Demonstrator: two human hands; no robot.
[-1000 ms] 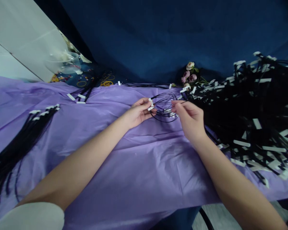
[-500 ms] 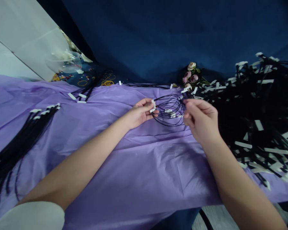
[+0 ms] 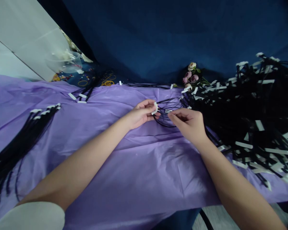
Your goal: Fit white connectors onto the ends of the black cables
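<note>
Near the middle of the purple cloth [image 3: 139, 166], my left hand [image 3: 144, 114] pinches white tabs [image 3: 155, 108] at the end of looped black cords [image 3: 165, 123]. The cords fan out to the right from those tabs. My right hand [image 3: 188, 124] is at the right part of the loops, with thumb and forefinger pressed together by the strands; what lies between the fingertips is too small to make out. A large pile of black cords with white tabs [image 3: 230, 111] lies just beyond it on the right.
At the left lies a bundle of black cords [image 3: 31, 137] with white tabs. Behind are a few tabbed cords [image 3: 88, 91], yellow bands [image 3: 108, 83], a clear bowl [image 3: 64, 62] and artificial flowers [image 3: 192, 76]. A dark blue curtain [image 3: 158, 38] hangs at the back.
My right hand has moved left and slightly down, closer to my left hand. The loops look narrower and more drawn out. My left hand has barely shifted.
</note>
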